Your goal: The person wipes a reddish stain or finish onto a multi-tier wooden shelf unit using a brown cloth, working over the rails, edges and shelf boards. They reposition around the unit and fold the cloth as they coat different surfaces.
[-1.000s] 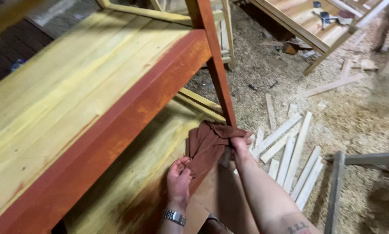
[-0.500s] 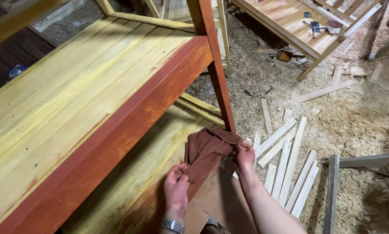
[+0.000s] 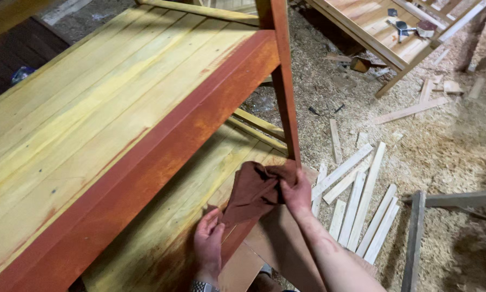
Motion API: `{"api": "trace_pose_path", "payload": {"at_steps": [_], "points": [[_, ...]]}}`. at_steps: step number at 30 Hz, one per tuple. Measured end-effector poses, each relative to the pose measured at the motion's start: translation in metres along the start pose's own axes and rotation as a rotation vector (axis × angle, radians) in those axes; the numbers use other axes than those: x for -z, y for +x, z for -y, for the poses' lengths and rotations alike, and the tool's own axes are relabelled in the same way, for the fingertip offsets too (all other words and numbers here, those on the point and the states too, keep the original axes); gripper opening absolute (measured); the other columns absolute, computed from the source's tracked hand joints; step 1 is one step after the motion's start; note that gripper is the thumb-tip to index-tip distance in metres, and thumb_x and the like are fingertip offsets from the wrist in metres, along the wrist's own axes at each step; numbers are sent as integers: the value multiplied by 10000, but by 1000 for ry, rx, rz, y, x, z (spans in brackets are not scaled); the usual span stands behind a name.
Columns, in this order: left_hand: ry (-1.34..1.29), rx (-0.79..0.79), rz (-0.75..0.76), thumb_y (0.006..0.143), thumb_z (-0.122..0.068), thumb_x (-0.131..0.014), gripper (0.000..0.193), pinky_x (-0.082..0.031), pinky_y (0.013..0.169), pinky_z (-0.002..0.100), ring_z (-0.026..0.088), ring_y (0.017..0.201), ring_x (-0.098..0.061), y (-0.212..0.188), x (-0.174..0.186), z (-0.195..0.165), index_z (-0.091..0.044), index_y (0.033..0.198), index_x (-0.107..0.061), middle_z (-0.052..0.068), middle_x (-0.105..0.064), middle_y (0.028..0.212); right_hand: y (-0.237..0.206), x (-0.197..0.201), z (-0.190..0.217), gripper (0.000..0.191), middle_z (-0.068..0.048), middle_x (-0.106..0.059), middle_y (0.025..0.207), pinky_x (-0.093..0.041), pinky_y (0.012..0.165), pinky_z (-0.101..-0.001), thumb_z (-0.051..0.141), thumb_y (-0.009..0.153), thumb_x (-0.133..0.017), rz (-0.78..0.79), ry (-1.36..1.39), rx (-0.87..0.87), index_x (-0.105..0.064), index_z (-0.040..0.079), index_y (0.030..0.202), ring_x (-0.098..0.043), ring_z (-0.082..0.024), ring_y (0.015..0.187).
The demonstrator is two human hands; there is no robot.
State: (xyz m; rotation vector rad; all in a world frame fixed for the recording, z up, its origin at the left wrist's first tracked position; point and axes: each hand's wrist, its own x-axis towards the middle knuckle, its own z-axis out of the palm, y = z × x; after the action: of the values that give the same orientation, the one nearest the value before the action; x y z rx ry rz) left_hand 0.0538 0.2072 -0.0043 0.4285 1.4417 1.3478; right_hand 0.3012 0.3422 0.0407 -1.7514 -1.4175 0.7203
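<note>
Biggest thing here is the two-tier wooden shelf unit (image 3: 107, 103), yellowish plank top with the front rail (image 3: 145, 162) and the upright leg (image 3: 283, 81) stained a reddish brown, and a lower shelf (image 3: 162, 227) of the same yellow planks underneath. Floor around it is covered in sawdust (image 3: 443, 140), with a bunch of loose pale wood slats (image 3: 362, 200) lying side by side just right of the leg, and another wooden frame (image 3: 383, 27) up in the far corner with some small bits sitting on it. Down at the lower shelf's front edge there's a dark reddish-brown rag (image 3: 253, 189), bunched up and hanging between both hands near the foot of the leg. The right hand (image 3: 296, 193) is closed on the rag's upper right part, fingers pinching the cloth. The left hand (image 3: 209, 243) is lower, fingers curled loosely with the fingertips gripping the rag's bottom corner, resting against the stained edge of the lower shelf. Watch band (image 3: 202, 286) on the left wrist.
</note>
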Motion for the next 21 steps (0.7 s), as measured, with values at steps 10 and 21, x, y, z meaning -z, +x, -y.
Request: {"api": "trace_pose_path", "payload": {"at_steps": [10,21], "points": [[1270,-15,74,739,-431,-865,885,-238,1209,562,274,1451,-383,-40,10,-84,-195,1482,-446,70,-467,1514,26,-14,90,889,-166,-195,1665,-155,1201,-539,600,744,-727,657,-794,404,-390,248,1487,-166,-412,1534],[1735,321,178,631,-601,-944,1486,-29,1178,773,230,1550,-207,-68,55,-86,-150,1632,57,25,-172,1698,-86,-54,159,1055,-249,-112,1691,11,1232,-652,843,821,-539,993,-1075,338,-304,170,1598,-89,-484,1553]]}}
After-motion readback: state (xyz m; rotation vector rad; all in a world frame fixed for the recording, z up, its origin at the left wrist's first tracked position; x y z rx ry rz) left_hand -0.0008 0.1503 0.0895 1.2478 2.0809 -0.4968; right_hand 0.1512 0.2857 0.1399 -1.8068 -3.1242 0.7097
